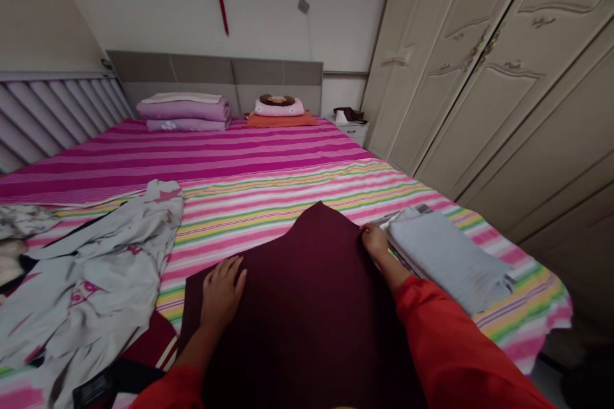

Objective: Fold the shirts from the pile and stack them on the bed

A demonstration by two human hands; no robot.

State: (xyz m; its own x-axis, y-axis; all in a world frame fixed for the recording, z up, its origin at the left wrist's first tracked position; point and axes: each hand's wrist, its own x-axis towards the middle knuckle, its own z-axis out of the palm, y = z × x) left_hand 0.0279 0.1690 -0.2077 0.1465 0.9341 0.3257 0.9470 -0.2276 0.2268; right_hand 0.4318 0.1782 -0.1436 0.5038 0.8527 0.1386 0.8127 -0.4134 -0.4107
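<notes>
A dark maroon garment (307, 294) lies spread on the striped bed (249, 166) right in front of me. My left hand (221, 291) rests flat on its left part, fingers stretched out. My right hand (374, 239) pinches the garment's right edge, fingers curled on the cloth. Both arms wear red sleeves. Just right of my right hand lies a folded light grey garment (446, 255) on top of other folded pieces.
A light grey garment with pink stars (96, 268) lies crumpled at the left. Folded purple bedding (185, 112) and a pink and orange pillow stack (281, 112) sit at the headboard. A cream wardrobe (503, 77) stands along the right side, a small nightstand (352, 128) beside it.
</notes>
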